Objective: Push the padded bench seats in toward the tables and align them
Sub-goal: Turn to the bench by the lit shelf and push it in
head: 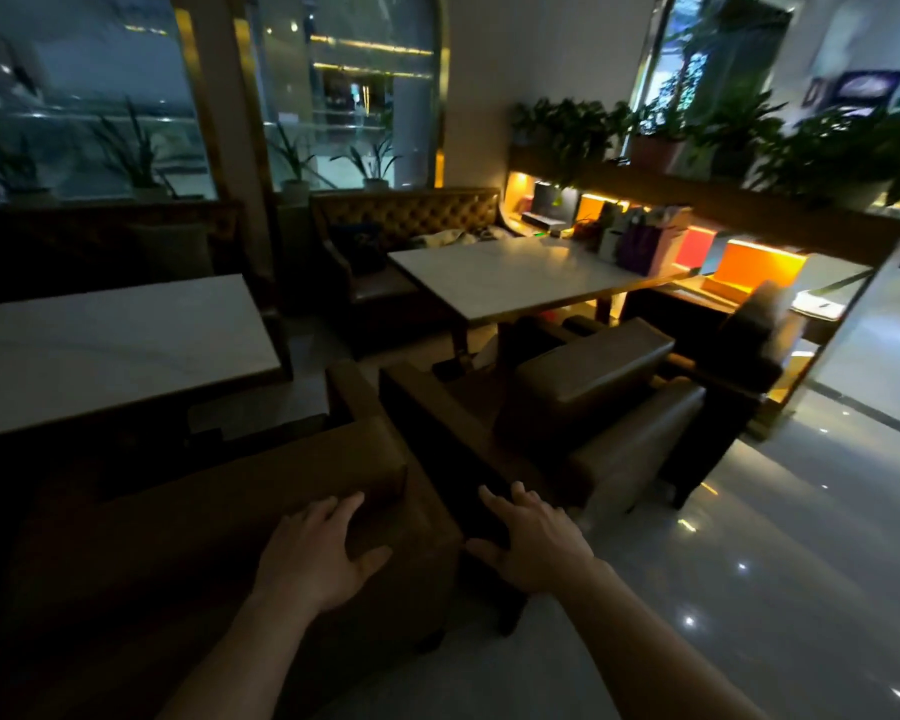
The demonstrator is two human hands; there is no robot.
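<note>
Dim dining room, and both hands are out front, low in the view. The left hand [315, 550] is spread wide, fingers fanned, palm down on the back corner of the near seat [219, 522], a brown padded piece that fills the lower left; it looks pressed flat against the padding rather than curled around anything. The right hand [533, 537] is open too, fingers splayed, lying on the dark outer edge of the next seat [583, 407], thumb hanging off the near side; whether it grips that edge or only rests there, I cannot tell in this light. A narrow dark gap runs between the two seats, and the hands sit either side of it. The near seat stands at the left table [110, 350], its pale top just beyond the seat's back. The second seat is angled, its cushion and back turned askew to the right table [520, 278], which stands beyond it with a pale top as well. A third dark seat [749, 345] stands farther right, near that table's far corner. Behind the right table runs a tufted booth [411, 215] against the wall. To the right, a lit shelf [697, 236] glows orange with bags and boxes on it, and plants [749, 132] line its top. Glossy floor [775, 589] at lower right, catching specks of ceiling light.
</note>
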